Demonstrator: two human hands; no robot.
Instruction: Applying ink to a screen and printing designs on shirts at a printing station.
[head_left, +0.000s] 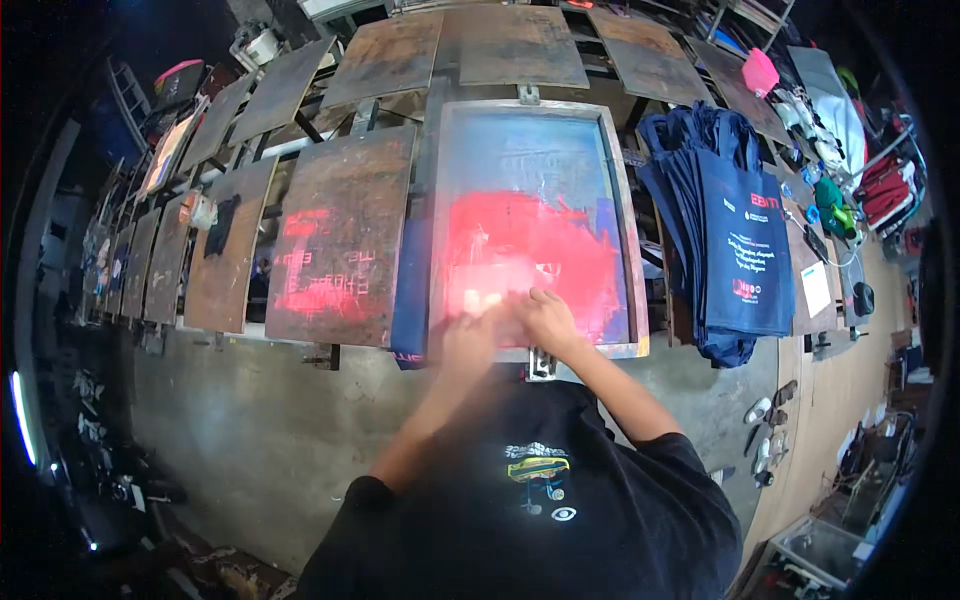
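A screen-printing frame (621, 240) with a wooden border lies in front of me, its mesh blue at the far end and smeared with red-pink ink (580, 250) nearer me. Both hands are over the near part of the inked mesh, close together. My right hand (548, 318) is closed, fingers curled down; what it grips is hidden beneath it. Beside it, my left hand (472, 338) is blurred and hazy, so its fingers cannot be made out. Dark blue fabric (411, 290) sticks out from under the frame's left side.
To the right hangs a stack of navy tote bags (745, 240) with printing on them. An ink-stained board (335, 235) sits left of the frame, with more boards (523, 45) in rows beyond. A metal clamp (541, 366) is at the frame's near edge. Shoes (765, 435) lie on the floor.
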